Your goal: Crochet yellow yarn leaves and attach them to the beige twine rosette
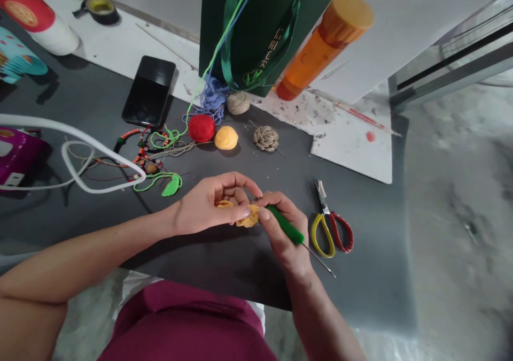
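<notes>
At lower centre of the frame, the left hand (pixel 210 206) is curling around a small yellow crochet piece (pixel 248 217) and pinching it, while the right hand (pixel 282 235) is closed on a green-handled crochet hook (pixel 285 224). The piece is sitting between the hands, above the dark surface (pixel 224 265), touching both and lying closest to the right hand's fingertips. The hook is slanting toward lower right, its metal shaft (pixel 320 261) pointing just past the scissors (pixel 331 227). A red yarn ball (pixel 201 128) and a yellow yarn ball (pixel 226 137) are lying above the hands.
</notes>
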